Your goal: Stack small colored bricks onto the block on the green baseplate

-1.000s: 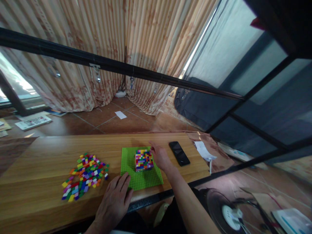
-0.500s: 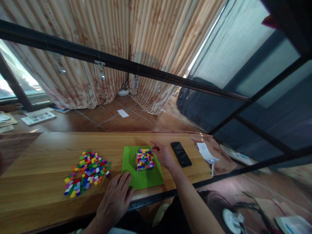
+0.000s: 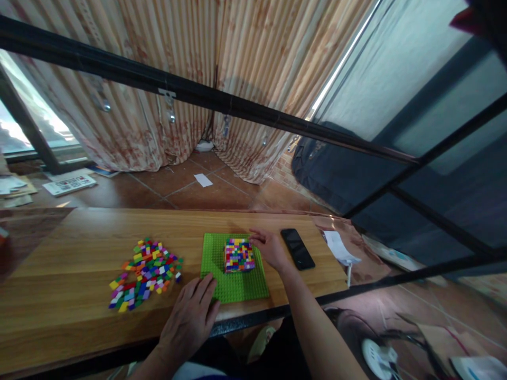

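A block built of many small coloured bricks [image 3: 240, 255] stands on a green studded baseplate [image 3: 214, 290], right of its middle and toward the back. My left hand [image 3: 194, 303] lies flat with its fingers stretched out, their tips on the baseplate's front-left corner. At the block's back-right corner is my right hand [image 3: 270, 248]. Its fingers point left and look slightly apart, touching or just beside the block; I see no brick between them. Left of the baseplate, a loose pile of small coloured bricks [image 3: 150, 269] is spread over the wooden table [image 3: 71, 264].
A black phone [image 3: 298, 249] lies on the table right of my right hand. Beyond the table's right edge is a white paper [image 3: 339, 247]. A dark metal bar [image 3: 190, 97] crosses in front of the curtains [image 3: 158, 42]. A power strip [image 3: 378, 359] sits low at the right.
The view has shifted slightly, so everything sits a little further right in the picture. My left hand stays on the baseplate corner. My right hand stays by the block, its fingers barely changed.
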Demonstrator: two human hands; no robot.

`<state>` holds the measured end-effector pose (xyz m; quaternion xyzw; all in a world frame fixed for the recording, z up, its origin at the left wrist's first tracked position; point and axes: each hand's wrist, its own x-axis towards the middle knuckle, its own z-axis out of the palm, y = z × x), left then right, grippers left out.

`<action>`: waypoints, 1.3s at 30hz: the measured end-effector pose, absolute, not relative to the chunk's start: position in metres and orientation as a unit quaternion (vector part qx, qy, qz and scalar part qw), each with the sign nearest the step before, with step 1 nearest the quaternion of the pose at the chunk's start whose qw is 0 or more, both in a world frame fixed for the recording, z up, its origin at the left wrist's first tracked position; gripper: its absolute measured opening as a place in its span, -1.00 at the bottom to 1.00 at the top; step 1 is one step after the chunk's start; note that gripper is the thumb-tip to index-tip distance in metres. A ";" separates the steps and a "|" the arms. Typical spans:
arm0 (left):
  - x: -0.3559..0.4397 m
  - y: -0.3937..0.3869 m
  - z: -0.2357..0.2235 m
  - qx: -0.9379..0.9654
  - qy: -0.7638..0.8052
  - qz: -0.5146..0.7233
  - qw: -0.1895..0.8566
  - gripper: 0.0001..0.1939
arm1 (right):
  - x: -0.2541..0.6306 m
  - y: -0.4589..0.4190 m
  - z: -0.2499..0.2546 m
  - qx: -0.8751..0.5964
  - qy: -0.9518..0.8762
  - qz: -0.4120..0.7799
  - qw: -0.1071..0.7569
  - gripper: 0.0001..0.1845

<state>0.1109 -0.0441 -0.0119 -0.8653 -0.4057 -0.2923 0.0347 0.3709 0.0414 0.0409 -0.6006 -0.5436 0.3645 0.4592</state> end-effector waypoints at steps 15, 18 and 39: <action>0.111 -0.045 -0.012 -0.867 -0.413 -0.278 0.031 -0.62 | 0.375 0.043 0.037 -0.583 -0.552 0.388 0.453 -0.67; 0.111 -0.046 -0.013 -0.866 -0.410 -0.283 0.029 -0.62 | 0.375 0.044 0.037 -0.589 -0.555 0.381 0.447 -0.67; 0.112 -0.047 -0.011 -0.863 -0.424 -0.274 0.005 -0.64 | 0.362 0.023 0.050 -0.642 -0.512 0.234 0.520 -0.63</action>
